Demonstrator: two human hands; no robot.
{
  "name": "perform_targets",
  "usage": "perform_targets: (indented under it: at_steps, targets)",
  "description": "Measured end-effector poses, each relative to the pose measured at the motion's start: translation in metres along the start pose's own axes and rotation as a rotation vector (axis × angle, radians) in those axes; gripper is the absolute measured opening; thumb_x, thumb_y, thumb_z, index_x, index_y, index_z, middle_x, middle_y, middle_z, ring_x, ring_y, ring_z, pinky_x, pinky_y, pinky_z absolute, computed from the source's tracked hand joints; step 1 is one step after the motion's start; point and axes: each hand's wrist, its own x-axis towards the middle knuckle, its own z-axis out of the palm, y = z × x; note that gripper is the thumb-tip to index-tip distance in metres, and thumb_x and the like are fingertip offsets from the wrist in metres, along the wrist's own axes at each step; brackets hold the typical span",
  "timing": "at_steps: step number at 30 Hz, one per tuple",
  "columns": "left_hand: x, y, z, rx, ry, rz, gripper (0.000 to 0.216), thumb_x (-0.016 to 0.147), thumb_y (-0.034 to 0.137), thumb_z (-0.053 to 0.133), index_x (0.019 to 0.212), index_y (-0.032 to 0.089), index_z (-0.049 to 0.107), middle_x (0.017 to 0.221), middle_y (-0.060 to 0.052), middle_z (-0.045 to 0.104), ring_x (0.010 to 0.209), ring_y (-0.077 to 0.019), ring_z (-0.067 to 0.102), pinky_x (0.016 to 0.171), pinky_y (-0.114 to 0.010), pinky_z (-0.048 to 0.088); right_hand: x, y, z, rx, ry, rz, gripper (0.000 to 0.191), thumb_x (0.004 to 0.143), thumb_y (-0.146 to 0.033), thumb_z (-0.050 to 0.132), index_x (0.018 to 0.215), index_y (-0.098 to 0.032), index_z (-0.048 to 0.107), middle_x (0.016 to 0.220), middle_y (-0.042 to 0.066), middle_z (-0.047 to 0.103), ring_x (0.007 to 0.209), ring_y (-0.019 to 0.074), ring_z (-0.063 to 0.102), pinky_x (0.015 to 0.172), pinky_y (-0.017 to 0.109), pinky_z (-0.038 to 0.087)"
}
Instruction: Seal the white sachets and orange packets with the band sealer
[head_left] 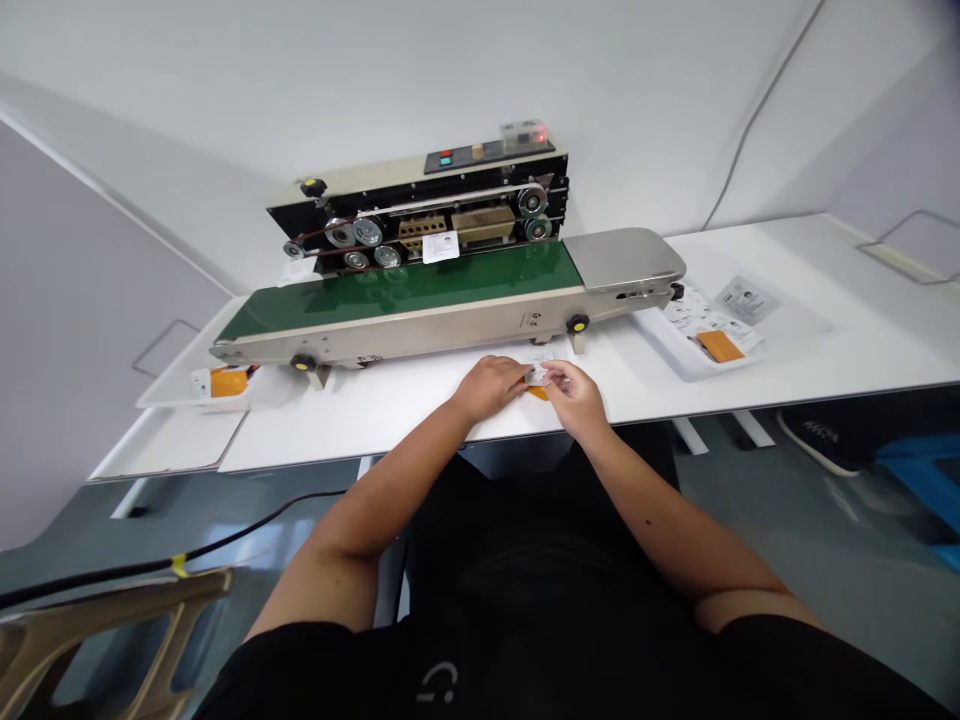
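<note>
At frame centre, our right hand (pixel 577 396) pinches a small packet (pixel 537 376) between nearly closed thumb and fingers; our left fingers (pixel 511 374) touch its left side, whether gripping we cannot tell. Below the conveyor machine (pixel 420 328), tabletop (pixel 337 425) spreads open leftward; its front edge runs close.

The left hand (pixel 491 388) and right hand (pixel 576 398) are covering parts of the packet (pixel 537 374) between them, whose print is showing too small to read. The machine (pixel 420 320) is hiding a corner of the right tray (pixel 679 350). The left edge is cutting off the tan stool (pixel 37 625) and cable (pixel 112 574); the right, the blue stool (pixel 907 455).
</note>
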Motion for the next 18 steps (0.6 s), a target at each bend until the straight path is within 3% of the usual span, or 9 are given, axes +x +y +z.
perform_targets:
  at_steps: [5, 10, 18]
  targets:
    - [0.0, 0.0017, 0.0011, -0.026, -0.034, 0.086, 0.061, 0.102, 0.048, 0.063, 0.154, 0.019, 0.052, 0.162, -0.019, 0.052, 0.151, -0.0347, 0.049, 0.121, -0.053, 0.041, 0.0018, -0.0034, -0.0009, 0.006, -0.023, 0.014, 0.035, 0.081, -0.03, 0.062, 0.114, -0.022, 0.074, 0.095, 0.003, 0.07, 0.083, 0.0171, 0.063, 0.078, 0.031, 0.053]
    - [0.0003, 0.004, 0.0, -0.035, -0.016, 0.01, 0.054, 0.101, 0.054, 0.064, 0.144, 0.021, 0.062, 0.138, -0.015, 0.071, 0.128, -0.0319, 0.066, 0.113, -0.048, 0.046, 0.0036, -0.0037, -0.0025, 0.051, -0.1, 0.032, 0.034, 0.082, -0.033, 0.065, 0.114, -0.023, 0.073, 0.089, 0.0, 0.067, 0.079, 0.0159, 0.062, 0.077, 0.03, 0.054]
    - [-0.001, -0.0053, -0.0015, -0.036, 0.133, 0.082, 0.045, 0.109, 0.055, 0.048, 0.12, 0.022, 0.077, 0.119, -0.011, 0.078, 0.109, -0.0266, 0.07, 0.096, -0.041, 0.05, 0.0041, -0.0014, -0.0028, 0.067, -0.053, 0.01, 0.035, 0.084, -0.038, 0.065, 0.115, -0.021, 0.07, 0.093, 0.003, 0.066, 0.085, 0.0175, 0.063, 0.081, 0.032, 0.056]
